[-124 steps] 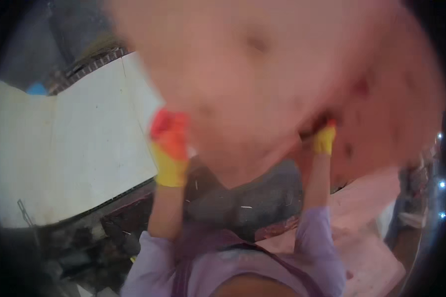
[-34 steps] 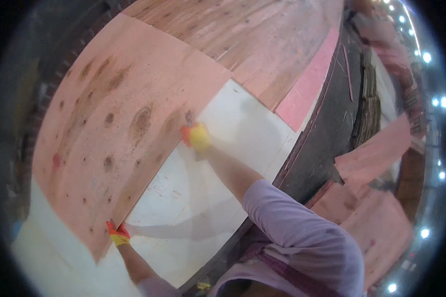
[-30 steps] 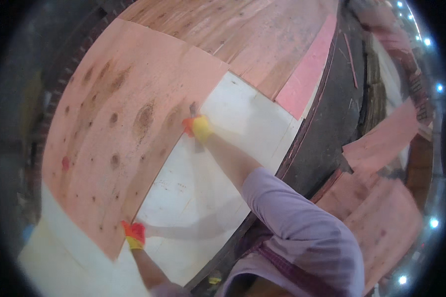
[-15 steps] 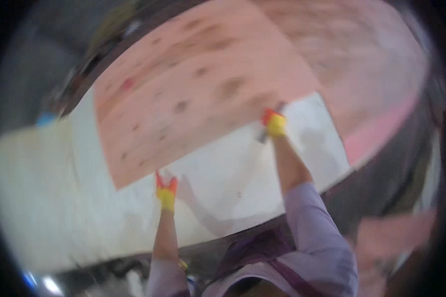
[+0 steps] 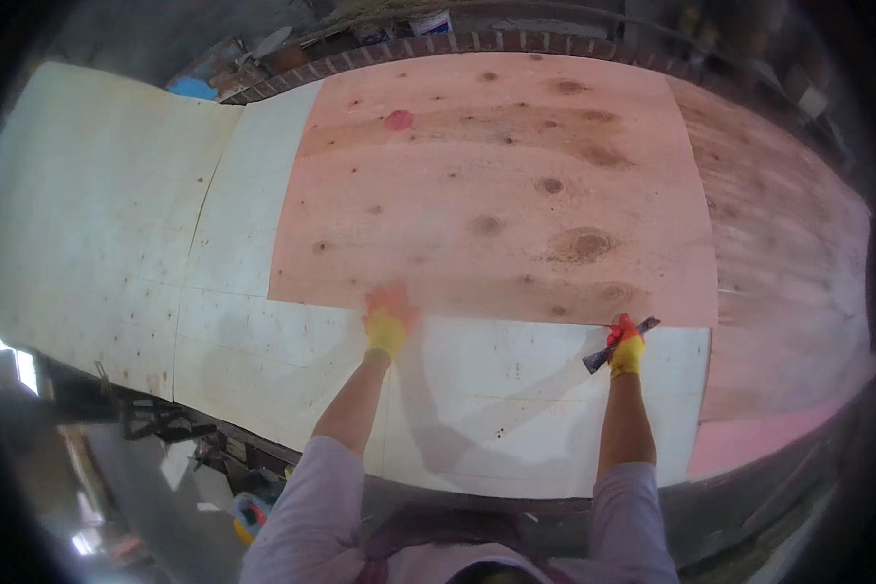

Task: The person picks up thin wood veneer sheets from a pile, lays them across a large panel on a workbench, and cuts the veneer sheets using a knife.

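A thin pinkish wood veneer sheet (image 5: pixel 438 214) with brown knots lies over pale veneer sheets (image 5: pixel 457 409). My left hand (image 5: pixel 389 319), in a yellow glove with orange-red fingers, is at the near edge of the pink sheet. Its fingers look spread and flat, though blurred by motion. My right hand (image 5: pixel 627 346), gloved the same way, is closed around a dark, flat, narrow tool (image 5: pixel 596 361) that sticks out at both ends. It sits at the same near edge, close to the sheet's right corner. What kind of tool it is cannot be made out.
More pale sheets (image 5: pixel 97 185) extend left, and a browner pink sheet (image 5: pixel 788 224) adjoins on the right. A row of bricks (image 5: pixel 496 41) runs behind the far edge, near a blue item (image 5: pixel 193 89). Clutter with a coloured container (image 5: pixel 250 514) lies at lower left.
My view has swung and levelled, so the pink sheet appears straighter. My left hand has shifted right along the near edge and onto the pink sheet. My right hand still grips the dark tool.
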{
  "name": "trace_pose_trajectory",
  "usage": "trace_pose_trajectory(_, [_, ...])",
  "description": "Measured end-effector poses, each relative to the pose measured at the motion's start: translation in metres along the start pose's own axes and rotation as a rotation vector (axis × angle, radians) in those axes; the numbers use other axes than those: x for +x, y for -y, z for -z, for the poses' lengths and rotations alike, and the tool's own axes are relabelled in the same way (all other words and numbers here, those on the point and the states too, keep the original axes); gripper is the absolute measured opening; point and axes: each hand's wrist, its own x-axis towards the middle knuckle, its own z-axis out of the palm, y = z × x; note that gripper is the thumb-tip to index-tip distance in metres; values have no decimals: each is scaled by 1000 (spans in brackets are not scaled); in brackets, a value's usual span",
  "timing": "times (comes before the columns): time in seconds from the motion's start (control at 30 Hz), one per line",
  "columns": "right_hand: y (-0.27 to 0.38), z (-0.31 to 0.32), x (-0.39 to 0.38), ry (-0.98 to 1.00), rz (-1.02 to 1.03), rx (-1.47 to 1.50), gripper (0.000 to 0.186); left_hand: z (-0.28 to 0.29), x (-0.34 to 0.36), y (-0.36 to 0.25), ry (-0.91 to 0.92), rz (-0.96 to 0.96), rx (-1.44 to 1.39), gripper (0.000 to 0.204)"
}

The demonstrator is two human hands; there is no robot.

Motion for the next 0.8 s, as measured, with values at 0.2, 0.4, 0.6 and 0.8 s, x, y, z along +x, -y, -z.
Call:
trace_pose_trajectory(0.2, [10, 2, -11, 57, 78, -131, 22, 20, 26, -18, 100, 100, 4, 66])
trace_pose_trajectory(0.4, [48, 28, -89, 419, -74, -819, 40, 67, 43, 17, 339, -60, 133, 70])
trace_pose_trajectory(0.6, [-57, 201, -258, 234, -178, -576, 32, 80, -91, 137, 234, -143, -269, 83])
trace_pose_trajectory(0.8, [-195, 353, -509, -155, -335, -282, 31, 71, -260, 206, 477, -405, 196, 81])
